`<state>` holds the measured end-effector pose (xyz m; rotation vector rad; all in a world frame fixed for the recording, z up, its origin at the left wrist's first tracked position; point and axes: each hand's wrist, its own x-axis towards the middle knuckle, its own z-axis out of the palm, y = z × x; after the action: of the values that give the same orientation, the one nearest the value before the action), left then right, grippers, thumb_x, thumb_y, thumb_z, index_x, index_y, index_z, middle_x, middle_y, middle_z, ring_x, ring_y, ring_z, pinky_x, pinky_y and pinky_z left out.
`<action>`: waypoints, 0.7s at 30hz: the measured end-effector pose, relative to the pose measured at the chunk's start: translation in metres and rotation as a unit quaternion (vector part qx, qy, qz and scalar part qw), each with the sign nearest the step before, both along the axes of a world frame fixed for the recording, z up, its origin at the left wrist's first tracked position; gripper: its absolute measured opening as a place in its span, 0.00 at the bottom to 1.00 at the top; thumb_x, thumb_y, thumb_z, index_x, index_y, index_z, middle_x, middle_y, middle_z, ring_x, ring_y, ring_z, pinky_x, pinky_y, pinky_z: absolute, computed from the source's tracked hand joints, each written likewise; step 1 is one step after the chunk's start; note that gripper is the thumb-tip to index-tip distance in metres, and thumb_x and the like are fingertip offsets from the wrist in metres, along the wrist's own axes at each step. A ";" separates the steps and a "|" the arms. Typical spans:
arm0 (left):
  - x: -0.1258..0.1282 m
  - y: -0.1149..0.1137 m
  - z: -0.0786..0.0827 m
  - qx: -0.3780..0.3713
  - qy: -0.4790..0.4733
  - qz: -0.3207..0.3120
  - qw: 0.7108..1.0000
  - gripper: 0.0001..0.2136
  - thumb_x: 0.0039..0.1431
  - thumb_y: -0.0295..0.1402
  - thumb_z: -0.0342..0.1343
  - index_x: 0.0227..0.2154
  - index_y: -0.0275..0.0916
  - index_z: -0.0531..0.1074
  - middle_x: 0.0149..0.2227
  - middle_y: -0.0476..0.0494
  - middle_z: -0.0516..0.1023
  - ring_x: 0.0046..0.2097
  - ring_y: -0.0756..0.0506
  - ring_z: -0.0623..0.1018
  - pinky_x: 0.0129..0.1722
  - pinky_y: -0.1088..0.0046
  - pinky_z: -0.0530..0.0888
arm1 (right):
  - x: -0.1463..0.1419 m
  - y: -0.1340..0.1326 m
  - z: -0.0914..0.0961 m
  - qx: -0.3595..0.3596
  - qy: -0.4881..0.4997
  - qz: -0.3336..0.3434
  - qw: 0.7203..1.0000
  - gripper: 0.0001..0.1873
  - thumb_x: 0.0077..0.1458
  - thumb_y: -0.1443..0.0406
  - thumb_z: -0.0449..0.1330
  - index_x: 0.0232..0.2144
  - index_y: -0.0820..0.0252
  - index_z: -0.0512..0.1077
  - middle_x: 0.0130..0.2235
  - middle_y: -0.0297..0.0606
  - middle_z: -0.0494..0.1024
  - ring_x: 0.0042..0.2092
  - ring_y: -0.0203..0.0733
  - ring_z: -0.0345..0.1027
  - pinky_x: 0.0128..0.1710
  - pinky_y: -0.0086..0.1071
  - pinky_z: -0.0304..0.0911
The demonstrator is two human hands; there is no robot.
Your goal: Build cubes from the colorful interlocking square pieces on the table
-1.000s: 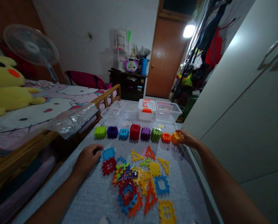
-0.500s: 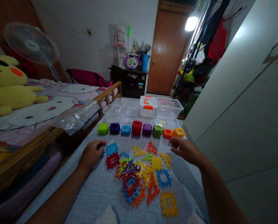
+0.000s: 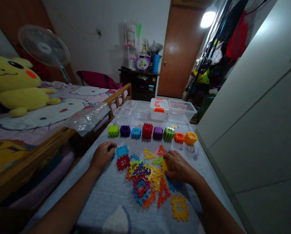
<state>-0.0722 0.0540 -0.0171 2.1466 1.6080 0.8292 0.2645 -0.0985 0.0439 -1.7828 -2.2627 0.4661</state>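
Observation:
A row of plastic lattice cubes [image 3: 147, 130] runs across the mat, from a green one [image 3: 113, 131] on the left to a yellow-orange one [image 3: 191, 138] on the right. Nearer me lies a heap of flat coloured puzzle pieces [image 3: 142, 183]. My right hand [image 3: 178, 167] rests on the heap's right side, its fingers curled onto a yellow flat piece [image 3: 163, 164]. My left hand [image 3: 102, 156] lies on the mat left of the heap with its fingers curled. It is beside a blue flat piece [image 3: 122, 151], and a sliver of blue shows under the fingertips.
Clear tubs [image 3: 181, 110] and a white box with orange latches [image 3: 159, 109] stand behind the cubes. A bed with a wooden rail [image 3: 117, 96], a plastic bag [image 3: 86, 118] and a yellow plush [image 3: 16, 87] is on the left. Wardrobe doors [image 3: 252, 113] are close on the right.
My right hand has left the yellow-orange cube at the row's right end and has come back onto the heap of flat pieces. My left hand has stayed put.

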 end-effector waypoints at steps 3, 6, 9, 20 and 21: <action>0.000 0.000 0.000 0.000 -0.002 0.002 1.000 0.13 0.48 0.35 0.47 0.32 0.39 0.76 0.38 0.42 0.80 0.43 0.40 0.77 0.47 0.64 0.71 | 0.009 0.001 -0.003 0.044 0.023 -0.011 0.999 0.23 0.45 0.68 0.64 0.46 0.62 0.70 0.45 0.45 0.71 0.48 0.50 0.62 0.51 0.43 0.61; 0.000 -0.001 0.001 -0.003 -0.001 0.003 1.000 0.13 0.48 0.36 0.47 0.32 0.39 0.76 0.38 0.41 0.80 0.43 0.40 0.77 0.46 0.64 0.72 | 0.027 0.003 -0.008 0.082 0.028 -0.050 0.995 0.21 0.47 0.66 0.63 0.47 0.61 0.70 0.46 0.46 0.71 0.49 0.51 0.63 0.51 0.45 0.61; 0.000 0.000 0.001 -0.004 -0.003 0.003 1.000 0.13 0.48 0.36 0.47 0.32 0.39 0.76 0.38 0.42 0.80 0.42 0.40 0.77 0.46 0.65 0.72 | 0.046 0.005 -0.013 0.076 0.007 -0.094 0.993 0.20 0.47 0.65 0.63 0.45 0.61 0.72 0.46 0.47 0.71 0.49 0.52 0.64 0.52 0.47 0.61; 0.001 -0.001 0.004 -0.001 -0.010 0.003 1.000 0.13 0.47 0.36 0.48 0.31 0.40 0.76 0.37 0.43 0.80 0.42 0.41 0.77 0.47 0.65 0.72 | 0.061 0.009 -0.024 0.030 0.001 -0.127 0.991 0.19 0.50 0.65 0.60 0.46 0.62 0.72 0.46 0.47 0.73 0.49 0.50 0.66 0.52 0.41 0.61; 0.001 -0.002 0.004 -0.001 -0.009 0.005 1.000 0.13 0.47 0.36 0.48 0.31 0.40 0.76 0.37 0.43 0.81 0.42 0.41 0.77 0.47 0.65 0.72 | 0.062 0.009 -0.026 0.038 0.007 -0.128 0.991 0.20 0.50 0.65 0.60 0.47 0.63 0.72 0.46 0.48 0.72 0.50 0.50 0.66 0.52 0.41 0.61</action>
<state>-0.0708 0.0524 -0.0130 2.1253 1.6104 0.8480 0.3261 -0.0895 0.0183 -1.9864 -1.9761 0.3381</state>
